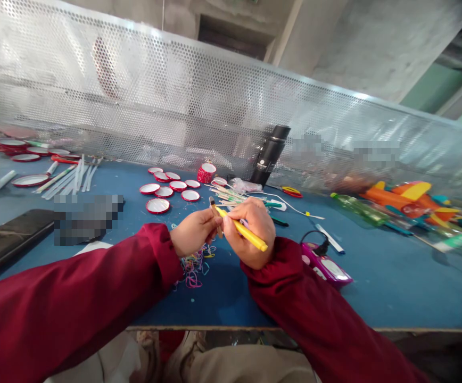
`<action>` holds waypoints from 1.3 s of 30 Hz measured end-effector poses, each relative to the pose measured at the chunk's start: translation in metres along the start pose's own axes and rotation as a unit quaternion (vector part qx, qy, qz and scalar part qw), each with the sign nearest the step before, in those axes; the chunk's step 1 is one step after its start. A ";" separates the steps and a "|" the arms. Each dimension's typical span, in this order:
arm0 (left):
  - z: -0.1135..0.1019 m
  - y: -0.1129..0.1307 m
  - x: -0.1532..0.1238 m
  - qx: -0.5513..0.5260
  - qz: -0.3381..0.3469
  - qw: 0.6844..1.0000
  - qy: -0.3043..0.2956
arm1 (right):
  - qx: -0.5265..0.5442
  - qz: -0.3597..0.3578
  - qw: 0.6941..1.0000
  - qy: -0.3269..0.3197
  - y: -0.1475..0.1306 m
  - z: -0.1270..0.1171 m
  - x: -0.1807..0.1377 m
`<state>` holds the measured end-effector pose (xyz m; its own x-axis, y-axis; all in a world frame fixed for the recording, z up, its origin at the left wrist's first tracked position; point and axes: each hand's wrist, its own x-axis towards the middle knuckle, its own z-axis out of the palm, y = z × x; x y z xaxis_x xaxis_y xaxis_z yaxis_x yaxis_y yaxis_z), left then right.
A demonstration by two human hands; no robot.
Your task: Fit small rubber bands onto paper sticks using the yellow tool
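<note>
My right hand (254, 231) is closed around a yellow marker pen (249, 235), held slantwise with its front end up and to the left. Close against it, my left hand (197, 230) pinches a thin light-brown stick (216, 213) that has a dark tip. The pen's front end meets the stick or lies just beside it; which one, I cannot tell. Below both hands a heap of coloured rubber bands (193, 274) is spread over the blue table (223, 298). Behind them lie several red-rimmed white discs (158, 206).
A black bottle (270, 157) leans by the perforated metal screen (155, 101). Loose sticks (231, 198) and yellow-handled scissors (291, 191) are nearby. On the right are a purple device (329, 268), a green plastic bottle (361, 210) and an orange toy plane (406, 199). A phone (13, 236) lies left.
</note>
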<state>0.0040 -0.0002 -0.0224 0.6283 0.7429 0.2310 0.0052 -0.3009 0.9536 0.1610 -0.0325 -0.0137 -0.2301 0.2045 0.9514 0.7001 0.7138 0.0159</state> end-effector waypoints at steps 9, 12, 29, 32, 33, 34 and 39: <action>0.000 0.002 -0.001 0.010 0.001 1.000 0.003 | -0.016 0.008 1.000 0.000 0.001 -0.001 0.001; 0.000 0.001 -0.001 0.013 0.002 1.000 0.001 | -0.007 0.005 1.000 -0.029 -0.001 -0.001 0.001; 0.000 0.001 0.001 -0.027 -0.006 1.000 -0.005 | -0.016 -0.001 1.000 -0.021 0.001 -0.001 0.002; 0.000 0.004 0.000 -0.075 -0.023 0.997 -0.002 | -0.023 0.013 0.999 0.017 0.002 -0.003 0.001; 0.000 0.005 -0.001 -0.089 -0.028 0.996 -0.002 | -0.020 0.023 0.999 0.027 0.003 -0.004 0.001; 0.000 0.006 -0.002 -0.101 -0.033 0.994 -0.004 | -0.011 0.038 0.999 0.028 0.003 -0.004 0.000; 0.000 0.008 -0.006 -0.142 -0.069 0.987 -0.040 | 0.064 0.150 0.987 -0.006 0.004 -0.001 -0.002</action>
<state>-0.0002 -0.0073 -0.0162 0.6969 0.7116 0.0891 -0.1150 -0.0117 0.9933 0.1648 -0.0308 -0.0151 -0.0342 0.4272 0.9035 0.6470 0.6985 -0.3058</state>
